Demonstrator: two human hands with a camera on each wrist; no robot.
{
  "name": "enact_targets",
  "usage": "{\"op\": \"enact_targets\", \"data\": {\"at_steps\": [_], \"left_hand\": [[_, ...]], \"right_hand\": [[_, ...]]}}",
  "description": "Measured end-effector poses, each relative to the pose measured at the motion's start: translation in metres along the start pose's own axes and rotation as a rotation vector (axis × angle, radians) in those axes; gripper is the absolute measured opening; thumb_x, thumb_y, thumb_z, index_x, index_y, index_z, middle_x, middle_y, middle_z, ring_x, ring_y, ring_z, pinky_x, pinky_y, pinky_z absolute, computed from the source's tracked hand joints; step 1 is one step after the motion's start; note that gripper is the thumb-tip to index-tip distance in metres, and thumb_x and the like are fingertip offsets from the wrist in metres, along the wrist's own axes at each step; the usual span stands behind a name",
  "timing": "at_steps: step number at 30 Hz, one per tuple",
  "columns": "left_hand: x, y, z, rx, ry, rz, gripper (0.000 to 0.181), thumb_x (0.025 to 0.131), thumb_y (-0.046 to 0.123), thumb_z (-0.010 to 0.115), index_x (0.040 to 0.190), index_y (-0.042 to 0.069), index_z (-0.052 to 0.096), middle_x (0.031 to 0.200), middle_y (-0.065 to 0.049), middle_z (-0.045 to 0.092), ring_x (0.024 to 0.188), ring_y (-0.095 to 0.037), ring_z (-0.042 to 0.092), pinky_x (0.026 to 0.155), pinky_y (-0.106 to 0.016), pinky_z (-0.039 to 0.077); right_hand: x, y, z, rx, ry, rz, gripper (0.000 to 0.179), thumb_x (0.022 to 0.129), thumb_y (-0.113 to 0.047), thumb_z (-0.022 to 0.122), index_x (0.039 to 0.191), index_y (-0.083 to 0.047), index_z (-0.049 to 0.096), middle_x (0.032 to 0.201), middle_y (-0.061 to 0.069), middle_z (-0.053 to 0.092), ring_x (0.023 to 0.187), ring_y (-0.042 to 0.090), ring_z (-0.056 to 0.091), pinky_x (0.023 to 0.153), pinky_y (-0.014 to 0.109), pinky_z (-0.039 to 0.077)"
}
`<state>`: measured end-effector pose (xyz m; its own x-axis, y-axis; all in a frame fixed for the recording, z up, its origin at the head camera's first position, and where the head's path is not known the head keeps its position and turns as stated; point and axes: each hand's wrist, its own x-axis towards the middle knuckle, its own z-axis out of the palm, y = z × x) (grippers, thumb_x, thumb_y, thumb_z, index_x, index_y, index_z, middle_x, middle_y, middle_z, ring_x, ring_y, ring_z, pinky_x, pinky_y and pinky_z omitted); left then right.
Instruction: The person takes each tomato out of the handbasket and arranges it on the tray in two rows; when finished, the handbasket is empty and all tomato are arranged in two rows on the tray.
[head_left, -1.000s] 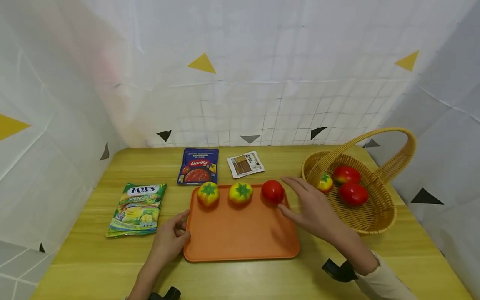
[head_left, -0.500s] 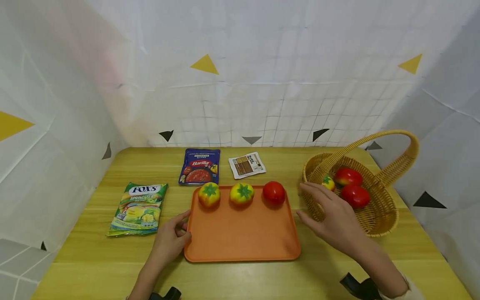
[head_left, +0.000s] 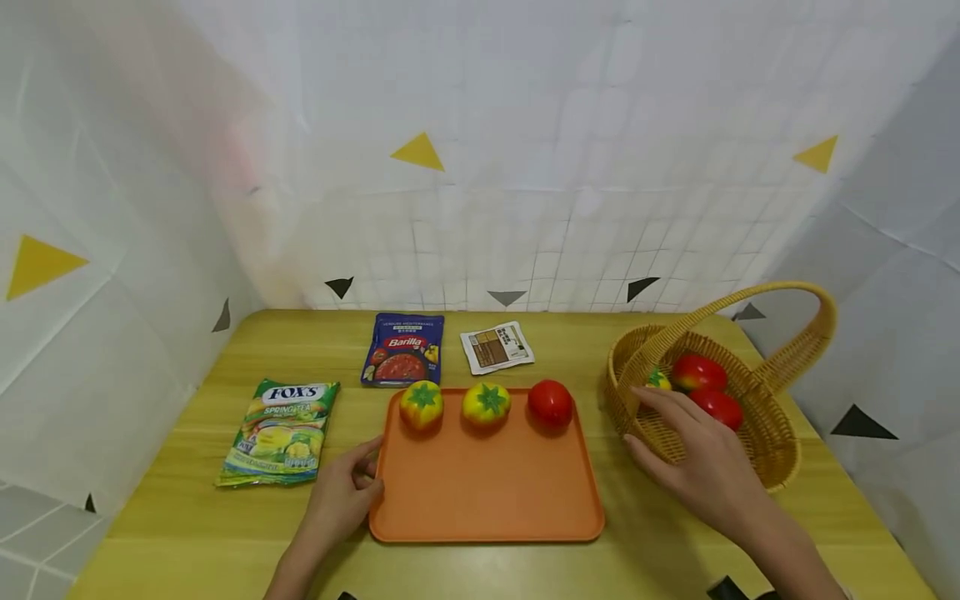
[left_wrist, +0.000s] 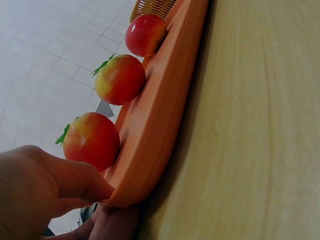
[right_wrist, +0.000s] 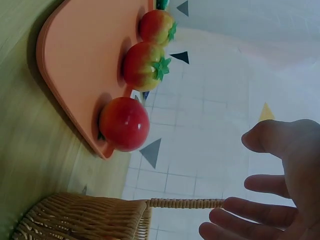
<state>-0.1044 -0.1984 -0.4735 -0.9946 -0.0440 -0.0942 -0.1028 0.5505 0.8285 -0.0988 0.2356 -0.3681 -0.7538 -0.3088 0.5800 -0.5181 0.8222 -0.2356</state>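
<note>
My left hand (head_left: 337, 497) pinches the left rim of an orange tray (head_left: 487, 492), thumb above and fingers beneath in the left wrist view. Along the tray's far edge sit a yellow-red toy tomato (head_left: 422, 406) with a green calyx, a similar toy tomato (head_left: 486, 405), and a red toy tomato (head_left: 551, 404). My right hand (head_left: 708, 467) holds nothing; its fingers spread over the near left side of a wicker basket (head_left: 783, 446). Inside the basket lie two red fruits, one red fruit (head_left: 699, 372) farther back, and a partly hidden yellow-green one (head_left: 658, 379).
A green candy bag (head_left: 281, 433) lies left of the tray. Behind the tray are a blue Barilla pouch (head_left: 403, 350) and a small white-brown packet (head_left: 497, 347). The basket's tall handle (head_left: 813, 333) arches upward. White patterned sheeting encloses the table's back and sides.
My right hand has moved right, from beside the red tomato on the tray to over the basket's near side. My left hand keeps its hold on the tray. The head view has tilted slightly.
</note>
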Motion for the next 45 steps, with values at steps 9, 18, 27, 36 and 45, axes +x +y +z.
{"op": "enact_targets", "data": {"at_steps": [9,18,27,36,45], "left_hand": [[-0.001,0.001,0.001,0.011,0.006,-0.011,0.061,0.08,-0.003,0.07,0.139,0.009,0.06,0.088,-0.005,0.061,0.071,-0.015,0.058,0.059,-0.026,0.05],[-0.002,0.003,0.0,0.004,0.009,-0.009,0.061,0.079,-0.003,0.07,0.138,0.007,0.06,0.088,-0.005,0.062,0.071,-0.014,0.06,0.059,-0.026,0.05],[-0.002,0.004,0.0,0.018,0.003,-0.023,0.061,0.08,-0.002,0.07,0.14,0.008,0.06,0.089,-0.005,0.063,0.071,-0.014,0.059,0.06,-0.026,0.05],[-0.002,0.001,0.0,0.008,0.007,-0.011,0.062,0.079,-0.003,0.069,0.14,0.007,0.059,0.089,-0.006,0.063,0.071,-0.015,0.06,0.059,-0.026,0.05],[-0.001,-0.001,0.0,0.016,0.013,0.019,0.062,0.078,-0.003,0.069,0.139,0.006,0.06,0.087,-0.005,0.062,0.07,-0.014,0.061,0.06,-0.026,0.051]], "right_hand": [[-0.004,0.01,-0.008,0.012,0.042,0.0,0.057,0.072,-0.011,0.084,0.126,-0.007,0.066,0.118,0.004,0.067,0.089,0.016,0.067,0.073,0.019,0.051],[-0.005,0.024,-0.012,-0.011,0.069,0.037,0.059,0.071,-0.009,0.083,0.127,-0.005,0.065,0.119,0.01,0.067,0.083,0.022,0.07,0.067,0.024,0.054],[-0.006,0.038,-0.01,-0.027,0.075,0.063,0.061,0.069,-0.009,0.085,0.126,-0.004,0.065,0.121,0.015,0.065,0.074,0.028,0.066,0.051,0.033,0.048],[-0.009,0.057,-0.012,-0.038,0.024,0.154,0.058,0.072,-0.008,0.085,0.125,-0.002,0.062,0.121,0.023,0.062,0.091,0.044,0.065,0.067,0.061,0.052],[-0.015,0.079,-0.013,-0.047,-0.04,0.257,0.055,0.079,-0.014,0.082,0.127,0.001,0.059,0.123,0.029,0.056,0.099,0.051,0.058,0.07,0.066,0.048]]}}
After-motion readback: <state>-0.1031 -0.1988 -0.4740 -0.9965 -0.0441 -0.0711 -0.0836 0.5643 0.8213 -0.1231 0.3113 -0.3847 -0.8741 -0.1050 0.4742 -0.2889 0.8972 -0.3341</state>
